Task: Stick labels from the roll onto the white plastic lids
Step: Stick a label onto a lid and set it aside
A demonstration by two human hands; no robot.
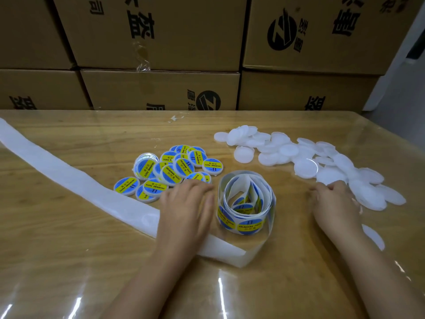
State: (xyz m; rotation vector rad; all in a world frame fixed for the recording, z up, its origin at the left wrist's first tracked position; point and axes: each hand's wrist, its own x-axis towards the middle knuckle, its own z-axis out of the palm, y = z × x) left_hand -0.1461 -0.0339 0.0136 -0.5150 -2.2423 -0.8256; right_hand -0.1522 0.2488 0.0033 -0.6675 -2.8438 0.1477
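A loose roll of blue-and-yellow labels [246, 203] stands on edge at the table's middle. Its empty white backing strip [69, 178] trails away to the far left. My left hand [186, 208] lies flat on that strip just left of the roll, fingers straight, reaching the near edge of the labelled lids. A heap of labelled lids [174, 171] sits beyond it. Plain white lids [305, 160] spread across the right side. My right hand [333, 201] rests at the near edge of this pile, fingers curled over a white lid; whether it grips the lid is unclear.
Stacked cardboard boxes [161, 88] form a wall along the table's far edge. The wooden table [69, 261] has a glossy clear cover. A scrap of clear tape [176, 118] lies near the far edge. One white lid [374, 236] lies apart beside my right forearm.
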